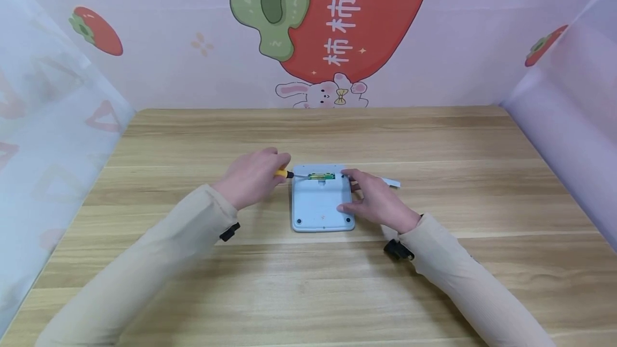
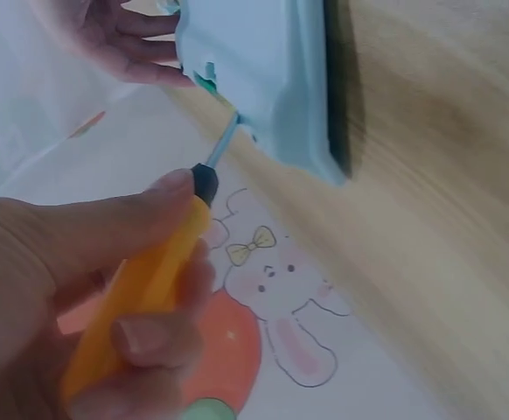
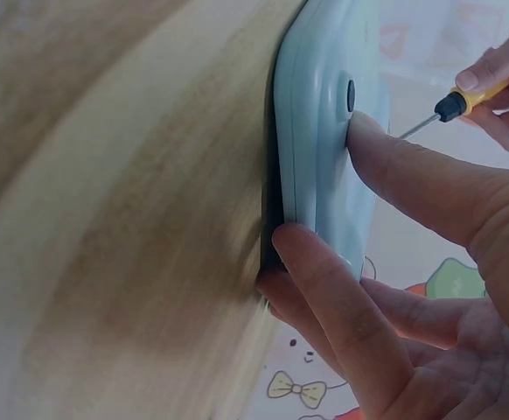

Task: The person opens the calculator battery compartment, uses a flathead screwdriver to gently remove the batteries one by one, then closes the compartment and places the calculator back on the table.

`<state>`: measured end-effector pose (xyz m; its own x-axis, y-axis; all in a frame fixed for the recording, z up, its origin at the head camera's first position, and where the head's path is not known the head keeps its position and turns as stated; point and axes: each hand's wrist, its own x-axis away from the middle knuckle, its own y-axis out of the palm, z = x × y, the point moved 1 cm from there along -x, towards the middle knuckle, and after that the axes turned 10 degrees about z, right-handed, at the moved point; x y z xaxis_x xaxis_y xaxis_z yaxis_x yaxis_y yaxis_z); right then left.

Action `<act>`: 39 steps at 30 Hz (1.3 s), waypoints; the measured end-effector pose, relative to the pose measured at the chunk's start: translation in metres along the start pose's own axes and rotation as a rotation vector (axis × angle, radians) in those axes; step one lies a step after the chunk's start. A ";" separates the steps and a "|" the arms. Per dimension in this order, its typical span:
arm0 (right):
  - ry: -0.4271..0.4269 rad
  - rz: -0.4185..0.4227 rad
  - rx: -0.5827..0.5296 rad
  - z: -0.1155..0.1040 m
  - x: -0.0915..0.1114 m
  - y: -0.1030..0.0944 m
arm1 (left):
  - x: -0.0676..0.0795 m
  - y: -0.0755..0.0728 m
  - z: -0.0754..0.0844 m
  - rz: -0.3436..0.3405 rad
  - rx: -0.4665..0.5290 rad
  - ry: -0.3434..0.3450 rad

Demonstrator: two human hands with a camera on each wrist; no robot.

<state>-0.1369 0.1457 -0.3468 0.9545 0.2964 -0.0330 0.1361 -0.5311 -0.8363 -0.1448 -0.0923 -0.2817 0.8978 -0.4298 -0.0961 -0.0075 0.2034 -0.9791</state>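
A light-blue calculator (image 1: 322,202) lies back side up on the table, its battery slot uncovered near the far edge. Green-and-yellow batteries (image 1: 321,176) sit in that slot. My left hand (image 1: 255,175) grips a screwdriver (image 2: 141,280) by its yellow handle, thumb up at the black collar. The thin metal shaft (image 2: 223,140) reaches the left end of the slot. From the right side my right hand (image 1: 378,200) holds the calculator, thumb on its back near a black rubber foot (image 3: 351,96) and fingers along its side edge.
A small pale flat piece (image 1: 391,182) lies on the wooden table (image 1: 308,283) just beyond the right hand, partly hidden by it. Printed cloth walls (image 1: 168,79) stand behind the table and on both sides. Black wrist straps (image 1: 399,249) hang below the sleeves.
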 end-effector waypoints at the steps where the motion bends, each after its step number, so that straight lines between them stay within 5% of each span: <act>1: -0.001 0.001 0.000 0.000 0.000 0.000 | -0.001 -0.002 0.002 -0.009 -0.008 -0.007; 12: 0.002 -0.003 -0.012 0.000 -0.001 0.000 | -0.017 -0.017 0.028 -0.140 -0.153 0.002; 25: -0.018 0.002 -0.015 0.001 0.000 -0.001 | -0.035 -0.025 0.048 -0.183 -0.268 0.081; 32: -0.017 0.002 -0.004 0.000 -0.001 0.000 | -0.042 -0.025 0.043 -0.225 -0.315 0.145; 39: -0.016 -0.001 0.000 0.000 -0.001 0.000 | -0.038 -0.022 0.021 -0.203 -0.247 0.174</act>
<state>-0.1376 0.1458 -0.3470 0.9501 0.3094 -0.0404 0.1372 -0.5304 -0.8365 -0.1698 -0.0621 -0.2529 0.8036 -0.5873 0.0965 0.0380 -0.1111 -0.9931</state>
